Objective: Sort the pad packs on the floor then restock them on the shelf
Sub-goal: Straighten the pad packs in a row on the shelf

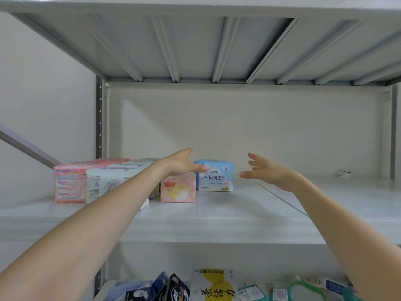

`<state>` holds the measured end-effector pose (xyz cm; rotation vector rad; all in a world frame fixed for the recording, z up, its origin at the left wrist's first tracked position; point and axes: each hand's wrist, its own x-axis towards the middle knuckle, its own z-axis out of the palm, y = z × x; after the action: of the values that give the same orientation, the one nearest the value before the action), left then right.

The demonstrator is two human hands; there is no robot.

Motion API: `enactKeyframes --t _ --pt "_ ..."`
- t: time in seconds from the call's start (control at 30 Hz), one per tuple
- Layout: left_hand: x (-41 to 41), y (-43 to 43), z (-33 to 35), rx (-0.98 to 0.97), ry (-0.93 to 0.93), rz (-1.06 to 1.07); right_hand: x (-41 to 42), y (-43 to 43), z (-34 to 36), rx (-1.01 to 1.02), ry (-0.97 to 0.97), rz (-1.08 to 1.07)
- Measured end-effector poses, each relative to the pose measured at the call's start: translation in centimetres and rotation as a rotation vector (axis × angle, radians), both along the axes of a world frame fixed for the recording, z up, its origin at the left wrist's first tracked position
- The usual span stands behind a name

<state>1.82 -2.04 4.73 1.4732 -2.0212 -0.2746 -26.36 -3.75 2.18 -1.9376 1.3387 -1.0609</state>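
Observation:
A light blue pad pack [216, 178] stands upright on the white shelf [217, 218], toward the back. Left of it stands a pink pack [178, 190], then a white pack [104, 185] and a pink-red pack [69, 183] in a row. My left hand [182, 164] reaches over the pink pack, fingers straight, with its fingertips at the blue pack's left edge. My right hand [267, 170] hovers just right of the blue pack, fingers spread and holding nothing.
The shelf's right half is bare apart from a small white scrap [342, 173] at the back. The shelf above [217, 51] hangs low overhead. Below, a lower shelf holds several packs, dark blue [173, 290], yellow-white [217, 287] and green [303, 292]. A grey upright [99, 118] stands at the left.

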Motion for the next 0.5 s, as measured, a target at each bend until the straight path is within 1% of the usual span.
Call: enactKeyframes --t 0.27,0.5 --pt "-1.6 -6.6 1.2 0.132 -0.174 0.072 0.2 -7.3 1.5 0.111 0.206 0.052" --pt "-1.1 -9.6 1.6 0.267 -0.306 0.064 1.7 -10.5 1.2 0.211 0.277 0.095"
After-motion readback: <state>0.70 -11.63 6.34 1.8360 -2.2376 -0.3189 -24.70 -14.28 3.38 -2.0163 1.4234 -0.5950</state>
